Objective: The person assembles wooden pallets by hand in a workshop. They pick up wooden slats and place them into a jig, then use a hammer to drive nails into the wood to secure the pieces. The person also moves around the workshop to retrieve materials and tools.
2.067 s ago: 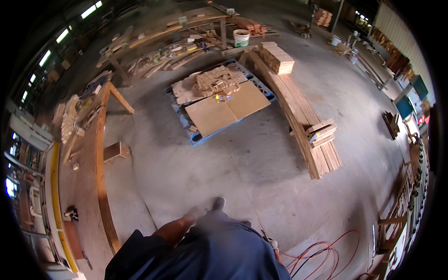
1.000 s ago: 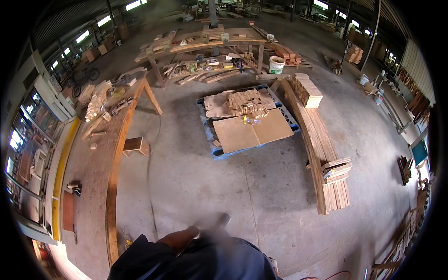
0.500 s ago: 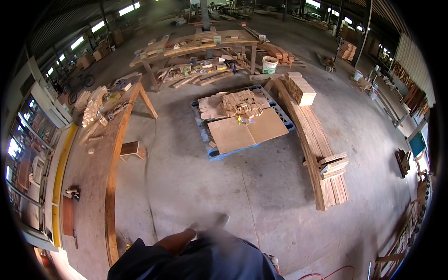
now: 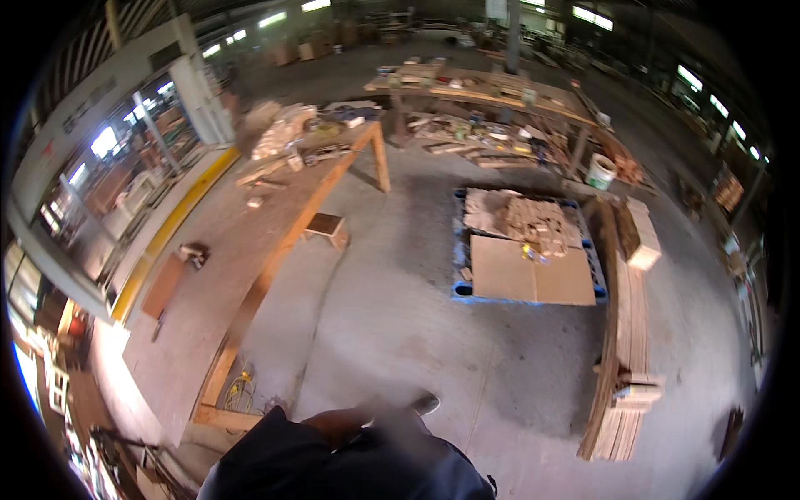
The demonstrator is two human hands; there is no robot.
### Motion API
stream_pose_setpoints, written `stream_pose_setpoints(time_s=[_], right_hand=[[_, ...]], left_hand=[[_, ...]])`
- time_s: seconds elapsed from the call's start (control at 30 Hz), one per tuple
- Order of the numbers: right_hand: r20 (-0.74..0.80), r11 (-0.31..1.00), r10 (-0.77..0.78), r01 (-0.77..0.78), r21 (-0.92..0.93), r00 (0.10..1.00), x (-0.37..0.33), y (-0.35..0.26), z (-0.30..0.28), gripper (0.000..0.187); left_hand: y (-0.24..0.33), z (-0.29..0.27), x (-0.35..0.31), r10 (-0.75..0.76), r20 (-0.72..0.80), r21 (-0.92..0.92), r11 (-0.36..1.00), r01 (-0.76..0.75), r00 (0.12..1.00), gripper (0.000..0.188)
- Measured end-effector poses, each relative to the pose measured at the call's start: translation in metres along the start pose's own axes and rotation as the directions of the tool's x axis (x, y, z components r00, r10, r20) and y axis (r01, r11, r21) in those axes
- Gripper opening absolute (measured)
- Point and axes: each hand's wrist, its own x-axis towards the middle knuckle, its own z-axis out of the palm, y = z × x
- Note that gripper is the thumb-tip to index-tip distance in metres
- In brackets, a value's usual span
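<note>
At the bottom of the head view, my left arm leaves a dark sleeve (image 4: 267,454), and my left hand (image 4: 337,423) is held in front of my body. Blur hides its fingers, and nothing can be made out in it. My right hand does not show. Beyond my shoe (image 4: 427,404) is bare concrete floor. To the left runs a long wooden workbench (image 4: 225,267), the nearest thing to my left hand. On it lie a reddish-brown board (image 4: 164,285) and a small dark tool (image 4: 196,253) whose kind is unclear.
A blue pallet (image 4: 459,290) ahead carries cardboard (image 4: 508,271) and piled wood blocks (image 4: 537,223). Long boards (image 4: 633,325) are stacked at right. A small stool (image 4: 323,223) and a yellow cord (image 4: 240,390) are by the bench. A white bucket (image 4: 602,171) stands farther back.
My view has turned left: the pallet, boards and bench now sit farther right in the picture, and more of the left wall shows. My left arm stays low in front of me.
</note>
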Motion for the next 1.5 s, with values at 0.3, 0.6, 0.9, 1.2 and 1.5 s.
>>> stream_pose_setpoints(time_s=[0.3, 0.6, 0.9, 1.2, 1.5], right_hand=[[0.242, 0.888, -0.199, 0.279, -0.366, 0.95, 0.015, -0.053, -0.013, 0.03], [0.31, 0.898, -0.334, 0.201, 0.391, 0.89, -0.008, -0.055, -0.002, 0.041], [0.248, 0.29, 0.222, -0.307, 0.906, 0.943, 0.027, 0.114, 0.04, 0.021], [-0.153, 0.998, -0.054, 0.059, 0.032, 0.987, 0.014, 0.156, 0.063, 0.03], [-0.104, 0.849, 0.165, -0.087, 0.522, 0.981, -0.085, 0.079, 0.034, 0.045]], left_hand=[[-0.1, 0.043, -0.026, 0.0, -0.02, 0.128, 0.992, 0.003, 1.0, 0.043], [-0.034, -0.038, -0.051, 0.233, 0.228, 0.473, 0.822, -0.317, 0.945, 0.037], [0.005, -0.048, -0.006, 0.192, 0.095, 0.326, 0.921, -0.212, 0.977, 0.039], [0.03, -0.05, -0.034, 0.231, 0.092, 0.293, 0.924, -0.247, 0.969, 0.04], [0.036, -0.038, -0.044, 0.255, 0.042, 0.36, 0.898, -0.253, 0.966, 0.035]])
